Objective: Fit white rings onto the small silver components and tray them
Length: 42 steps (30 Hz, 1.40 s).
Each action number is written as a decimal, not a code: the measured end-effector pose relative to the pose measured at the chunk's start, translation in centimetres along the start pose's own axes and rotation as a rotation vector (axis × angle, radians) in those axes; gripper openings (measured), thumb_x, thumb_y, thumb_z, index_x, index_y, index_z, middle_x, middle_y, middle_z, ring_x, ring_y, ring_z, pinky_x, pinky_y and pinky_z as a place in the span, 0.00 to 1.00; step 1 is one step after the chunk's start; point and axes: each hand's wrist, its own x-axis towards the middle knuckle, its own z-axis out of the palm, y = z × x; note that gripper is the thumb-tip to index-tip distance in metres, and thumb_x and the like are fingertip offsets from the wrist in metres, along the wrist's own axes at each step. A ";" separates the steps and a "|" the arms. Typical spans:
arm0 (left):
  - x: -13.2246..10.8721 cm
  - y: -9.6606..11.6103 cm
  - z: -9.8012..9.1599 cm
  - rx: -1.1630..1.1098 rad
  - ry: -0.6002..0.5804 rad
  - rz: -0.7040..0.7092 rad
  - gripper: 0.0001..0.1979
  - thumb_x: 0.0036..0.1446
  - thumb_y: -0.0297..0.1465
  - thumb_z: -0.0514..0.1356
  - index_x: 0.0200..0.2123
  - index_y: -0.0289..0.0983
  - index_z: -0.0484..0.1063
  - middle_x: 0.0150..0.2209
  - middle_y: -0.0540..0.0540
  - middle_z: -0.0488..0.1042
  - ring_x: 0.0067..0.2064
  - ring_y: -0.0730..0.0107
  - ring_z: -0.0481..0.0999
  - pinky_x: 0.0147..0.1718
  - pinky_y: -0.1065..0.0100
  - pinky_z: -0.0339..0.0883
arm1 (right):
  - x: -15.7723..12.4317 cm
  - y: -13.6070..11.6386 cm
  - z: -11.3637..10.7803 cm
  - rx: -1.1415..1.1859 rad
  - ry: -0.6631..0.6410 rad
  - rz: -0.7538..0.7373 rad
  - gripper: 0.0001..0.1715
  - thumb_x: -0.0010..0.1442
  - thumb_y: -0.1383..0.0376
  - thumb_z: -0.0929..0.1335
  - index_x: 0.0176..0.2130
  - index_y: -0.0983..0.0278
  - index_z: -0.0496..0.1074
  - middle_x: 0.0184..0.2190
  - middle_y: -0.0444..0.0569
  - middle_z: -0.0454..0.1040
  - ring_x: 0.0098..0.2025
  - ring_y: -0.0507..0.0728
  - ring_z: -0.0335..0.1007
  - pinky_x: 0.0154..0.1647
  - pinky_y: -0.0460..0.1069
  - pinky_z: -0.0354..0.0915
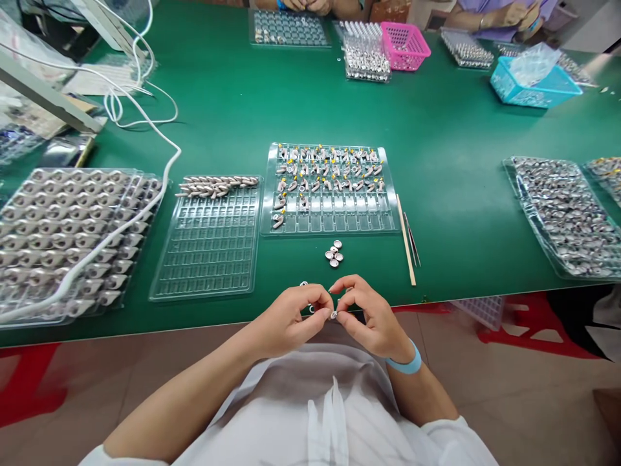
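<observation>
Near the table's front edge, my left hand (303, 317) and my right hand (366, 316) meet fingertip to fingertip, both closed in a pinch on a small metal part (334, 314). Just beyond them lies a small group of round metal pieces (334, 254). A few small rings (304, 283) are partly hidden by my left hand. Farther back sits a clear tray (339, 223) with rows of small metal parts with yellow bits; its lower rows are partly filled. To its left, another clear tray (206, 246) holds curved metal parts along its far end.
A wooden stick (406, 243) and tweezers (412, 241) lie right of the middle tray. Filled trays (63, 239) with a white cable (104, 243) stand at left, another full tray (572, 217) at right. Across are a pink basket (405, 46), a blue basket (533, 90) and other people's hands.
</observation>
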 end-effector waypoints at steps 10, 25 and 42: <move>0.7 -3.0 -0.7 0.595 0.445 0.053 0.06 0.57 0.24 0.54 0.29 0.36 0.67 0.29 0.47 0.71 0.32 0.66 0.70 0.32 0.66 0.63 | -0.1 0.8 -0.8 -0.125 0.210 0.040 0.06 0.61 0.72 0.65 0.35 0.61 0.68 0.47 0.52 0.69 0.52 0.59 0.67 0.52 0.55 0.63; 5.6 -3.3 -1.4 0.654 0.353 0.073 0.07 0.62 0.26 0.57 0.40 0.36 0.75 0.39 0.42 0.74 0.43 0.59 0.73 0.41 0.59 0.71 | -0.8 3.1 -0.9 -0.143 0.361 0.028 0.07 0.62 0.73 0.64 0.36 0.61 0.67 0.43 0.51 0.69 0.49 0.58 0.68 0.47 0.53 0.65; 4.1 -2.7 -0.6 0.357 0.451 0.033 0.05 0.63 0.30 0.56 0.37 0.37 0.71 0.35 0.45 0.78 0.34 0.68 0.77 0.34 0.67 0.72 | -1.1 2.6 -0.7 -0.064 0.423 0.030 0.06 0.62 0.72 0.64 0.35 0.61 0.67 0.44 0.53 0.71 0.46 0.58 0.69 0.44 0.54 0.68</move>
